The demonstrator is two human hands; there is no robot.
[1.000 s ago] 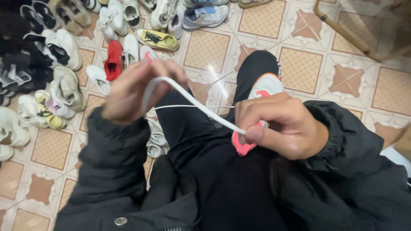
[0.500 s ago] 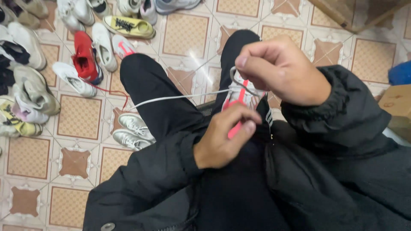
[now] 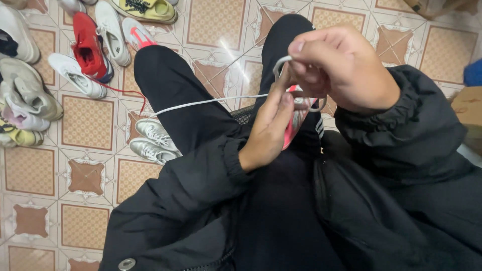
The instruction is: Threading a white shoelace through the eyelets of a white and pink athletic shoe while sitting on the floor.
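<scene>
A: Head view, looking straight down at a seated person in a black jacket (image 3: pixel 381 200) and black trousers (image 3: pixel 175 95). What are the hands doing?

B: The right hand (image 3: pixel 344 68) is up over the right knee, its fingers curled tight and pinching a loop of white shoelace (image 3: pixel 211 102). The left hand (image 3: pixel 268 128) reaches up from below, fingers stretched long, with the fingertips pressed against the same lace just under the right hand's grip.

A: And where does the lace run?

B: From the pinch it stretches out taut towards the left, crossing over the left thigh. Its far end lies near the floor tiles (image 3: pixel 90 118); I think it stops there, but it grows too thin to follow.

A: What sits under the hands?

B: A white and pink sneaker (image 3: pixel 297 120) rests on the lap, mostly hidden behind the left hand's fingers. Only a strip of its pink edge and white upper shows.

A: Anything else around?

B: On the floor at left lies a spread of loose shoes: a red shoe (image 3: pixel 88 47), white sneakers (image 3: pixel 75 75), a yellow shoe (image 3: pixel 145 10) at the top, and a grey pair (image 3: pixel 150 140) just beside the left leg.
</scene>
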